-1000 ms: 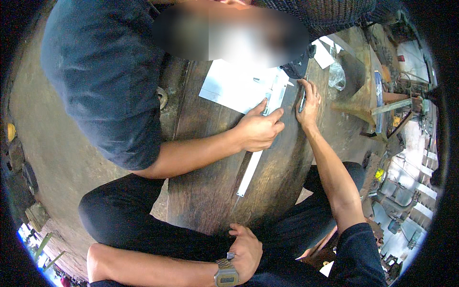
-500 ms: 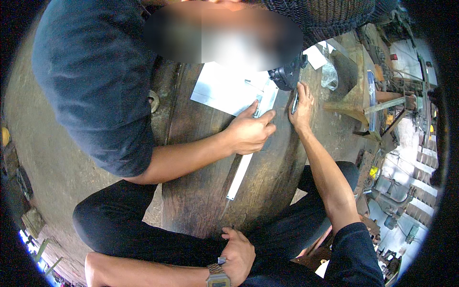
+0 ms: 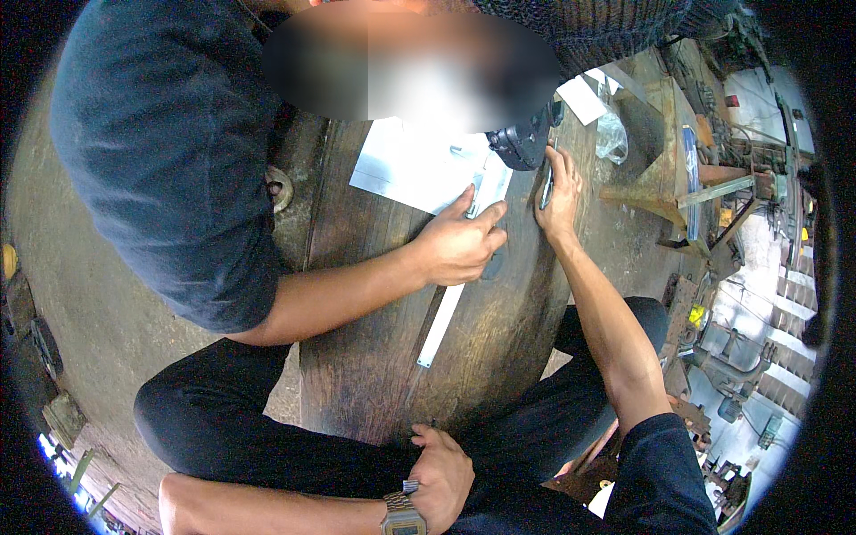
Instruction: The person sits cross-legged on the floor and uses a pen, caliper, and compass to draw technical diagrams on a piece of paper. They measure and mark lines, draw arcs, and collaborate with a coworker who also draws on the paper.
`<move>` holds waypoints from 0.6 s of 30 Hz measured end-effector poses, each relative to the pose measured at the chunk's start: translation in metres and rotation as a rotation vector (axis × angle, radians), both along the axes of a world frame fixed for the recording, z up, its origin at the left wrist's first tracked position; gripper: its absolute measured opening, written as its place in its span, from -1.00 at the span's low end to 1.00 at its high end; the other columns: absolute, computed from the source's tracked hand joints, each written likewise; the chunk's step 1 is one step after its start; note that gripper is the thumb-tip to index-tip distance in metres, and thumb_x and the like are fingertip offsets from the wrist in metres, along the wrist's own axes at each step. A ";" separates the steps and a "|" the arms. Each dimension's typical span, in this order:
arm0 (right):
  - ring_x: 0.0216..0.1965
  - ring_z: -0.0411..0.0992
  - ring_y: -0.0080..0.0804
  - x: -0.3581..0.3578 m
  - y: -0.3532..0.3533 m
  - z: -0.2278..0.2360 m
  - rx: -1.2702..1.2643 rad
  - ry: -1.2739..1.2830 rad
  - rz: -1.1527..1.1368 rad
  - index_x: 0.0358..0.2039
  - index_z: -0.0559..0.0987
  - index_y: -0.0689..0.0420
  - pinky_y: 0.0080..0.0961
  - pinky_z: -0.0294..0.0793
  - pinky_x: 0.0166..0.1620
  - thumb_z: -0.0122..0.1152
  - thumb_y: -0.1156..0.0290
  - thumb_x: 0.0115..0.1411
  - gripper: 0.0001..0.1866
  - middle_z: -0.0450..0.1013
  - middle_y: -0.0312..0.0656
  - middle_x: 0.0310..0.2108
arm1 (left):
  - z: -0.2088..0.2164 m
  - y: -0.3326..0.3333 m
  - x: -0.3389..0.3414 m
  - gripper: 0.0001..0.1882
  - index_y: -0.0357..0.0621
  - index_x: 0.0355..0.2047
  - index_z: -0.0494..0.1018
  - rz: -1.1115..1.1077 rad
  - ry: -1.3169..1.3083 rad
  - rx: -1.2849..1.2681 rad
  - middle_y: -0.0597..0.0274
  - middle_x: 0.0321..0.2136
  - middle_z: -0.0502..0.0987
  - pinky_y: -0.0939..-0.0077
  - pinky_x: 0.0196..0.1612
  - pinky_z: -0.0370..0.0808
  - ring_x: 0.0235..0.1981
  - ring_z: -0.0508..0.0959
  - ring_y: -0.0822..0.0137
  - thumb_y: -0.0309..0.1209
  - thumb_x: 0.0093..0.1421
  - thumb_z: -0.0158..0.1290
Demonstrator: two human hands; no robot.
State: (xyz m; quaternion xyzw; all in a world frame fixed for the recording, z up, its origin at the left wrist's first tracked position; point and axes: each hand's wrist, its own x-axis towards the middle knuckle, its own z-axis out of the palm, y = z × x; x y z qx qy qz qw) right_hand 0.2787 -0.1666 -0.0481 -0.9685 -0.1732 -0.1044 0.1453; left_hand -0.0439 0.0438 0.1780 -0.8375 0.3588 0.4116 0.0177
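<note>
My right hand (image 3: pixel 559 201) is closed around a slim pen-like tool (image 3: pixel 547 189) at the right side of the wooden bench (image 3: pixel 357 357). My left hand (image 3: pixel 443 477), with a metal-band watch (image 3: pixel 406 520) on its wrist, lies at the bench's near end with curled fingers; whether something sits in them is hidden. From the left, a co-worker's hand (image 3: pixel 459 245) grips a long silver vernier caliper (image 3: pixel 437 334). Its beam slants toward me, with a thin rod past its end. The caliper's far part lies over a white sheet of paper (image 3: pixel 388 169).
The co-worker leans in from the left, a dark sleeve (image 3: pixel 169 178) beside the bench and the head over its far end. A black device (image 3: pixel 522 147) hangs by the paper. More white paper (image 3: pixel 580 100) and a clear plastic bag (image 3: pixel 612 135) lie at the far right, near a metal frame (image 3: pixel 713 192).
The whole view has shifted slightly, with bench, paper and caliper a little further left. Both my hands keep about the same places and poses.
</note>
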 end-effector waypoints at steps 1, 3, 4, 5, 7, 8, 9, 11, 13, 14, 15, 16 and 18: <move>0.29 0.30 0.04 0.000 0.000 0.000 0.002 -0.012 0.005 0.20 0.46 -0.04 -0.01 0.14 0.33 0.18 0.62 -0.03 -0.30 0.36 -0.03 0.25 | 0.000 0.000 0.000 -0.63 -0.26 0.01 0.63 -0.007 0.001 0.002 -0.10 -0.08 0.67 -0.19 0.16 0.37 -0.06 0.65 -0.02 -0.41 0.29 -0.03; 0.30 0.30 0.05 0.000 0.000 -0.002 -0.003 0.001 -0.008 0.20 0.47 -0.03 -0.01 0.13 0.34 0.17 0.62 -0.01 -0.33 0.36 -0.03 0.25 | 0.000 -0.001 -0.001 -0.63 -0.24 0.01 0.63 -0.024 0.020 0.006 -0.10 -0.06 0.66 -0.19 0.17 0.37 -0.06 0.65 -0.01 -0.41 0.29 -0.03; 0.30 0.30 0.05 0.001 0.000 -0.002 -0.006 0.012 -0.018 0.20 0.47 -0.03 -0.01 0.13 0.34 0.17 0.61 0.01 -0.34 0.37 -0.02 0.25 | 0.000 -0.001 -0.001 -0.63 -0.23 0.02 0.63 -0.031 0.039 0.007 -0.09 -0.06 0.66 -0.19 0.17 0.37 -0.06 0.65 -0.01 -0.41 0.30 -0.03; 0.30 0.30 0.05 0.001 0.000 -0.003 0.003 0.003 -0.007 0.19 0.48 -0.02 -0.01 0.13 0.34 0.15 0.61 0.03 -0.35 0.37 -0.02 0.25 | 0.000 -0.002 -0.001 -0.63 -0.22 0.02 0.63 -0.037 0.059 0.010 -0.09 -0.05 0.66 -0.19 0.16 0.37 -0.05 0.65 0.00 -0.40 0.30 -0.03; 0.30 0.30 0.05 0.001 -0.001 -0.004 0.015 0.000 -0.014 0.19 0.49 -0.01 -0.01 0.13 0.34 0.11 0.62 0.06 -0.38 0.37 -0.03 0.25 | -0.002 -0.003 -0.002 -0.60 -0.26 0.03 0.62 -0.037 0.078 0.003 -0.16 -0.01 0.63 -0.19 0.15 0.39 0.00 0.62 -0.07 -0.41 0.28 -0.05; 0.30 0.30 0.05 0.001 -0.001 -0.004 0.020 -0.012 -0.002 0.19 0.49 -0.01 0.00 0.13 0.34 0.10 0.62 0.06 -0.38 0.37 -0.03 0.25 | -0.004 -0.004 -0.002 -0.59 -0.28 0.04 0.61 -0.037 0.087 -0.001 -0.19 0.00 0.62 -0.19 0.15 0.40 0.02 0.61 -0.11 -0.42 0.27 -0.06; 0.30 0.30 0.05 0.001 -0.001 -0.005 0.021 -0.015 -0.002 0.19 0.49 -0.01 0.00 0.13 0.34 0.09 0.63 0.06 -0.38 0.37 -0.03 0.25 | -0.006 -0.005 -0.002 -0.60 -0.34 0.01 0.62 -0.033 0.126 -0.031 -0.27 -0.05 0.62 -0.27 0.11 0.39 -0.03 0.61 -0.17 -0.42 0.25 -0.04; 0.30 0.30 0.07 0.001 -0.002 -0.005 0.005 -0.017 0.002 0.21 0.47 -0.01 0.00 0.13 0.34 0.10 0.65 0.04 -0.35 0.35 -0.02 0.27 | -0.012 -0.007 -0.001 -0.60 -0.44 -0.05 0.62 -0.009 0.210 -0.090 -0.42 -0.14 0.62 -0.44 0.04 0.37 -0.13 0.61 -0.29 -0.42 0.21 0.00; 0.29 0.30 0.08 0.000 -0.003 -0.006 -0.006 -0.017 0.007 0.22 0.47 -0.02 -0.01 0.15 0.33 0.12 0.66 0.04 -0.34 0.34 0.00 0.27 | -0.013 -0.008 0.000 -0.60 -0.45 -0.04 0.62 -0.047 0.210 -0.083 -0.43 -0.14 0.61 -0.41 0.06 0.39 -0.11 0.62 -0.28 -0.42 0.22 -0.02; 0.29 0.30 0.08 0.000 -0.004 -0.006 -0.015 -0.026 0.005 0.22 0.46 -0.03 -0.01 0.15 0.32 0.12 0.66 0.04 -0.33 0.34 0.00 0.28 | -0.013 -0.008 0.001 -0.60 -0.45 -0.04 0.62 -0.066 0.208 -0.080 -0.43 -0.14 0.61 -0.39 0.06 0.39 -0.11 0.62 -0.27 -0.43 0.23 -0.02; 0.29 0.30 0.10 0.000 -0.005 -0.006 -0.031 -0.025 0.003 0.24 0.45 -0.04 -0.01 0.18 0.31 0.13 0.67 0.04 -0.31 0.34 0.03 0.27 | -0.013 -0.008 0.003 -0.60 -0.44 -0.03 0.61 -0.051 0.219 -0.072 -0.40 -0.13 0.62 -0.39 0.07 0.40 -0.10 0.62 -0.27 -0.43 0.22 -0.01; 0.27 0.32 0.12 0.001 -0.004 -0.007 -0.068 -0.039 -0.001 0.26 0.42 -0.02 0.00 0.22 0.28 0.14 0.65 0.03 -0.29 0.34 0.03 0.26 | -0.012 -0.009 0.005 -0.60 -0.43 -0.02 0.61 -0.037 0.229 -0.064 -0.37 -0.12 0.62 -0.38 0.07 0.41 -0.09 0.62 -0.26 -0.44 0.22 0.00; 0.25 0.33 0.14 0.002 -0.005 -0.008 -0.052 -0.038 0.009 0.26 0.42 0.02 -0.01 0.25 0.26 0.12 0.67 0.05 -0.30 0.35 0.03 0.25 | -0.010 -0.010 0.010 -0.60 -0.41 0.00 0.60 -0.048 0.278 -0.076 -0.30 -0.09 0.63 -0.38 0.07 0.42 -0.08 0.63 -0.26 -0.45 0.21 0.03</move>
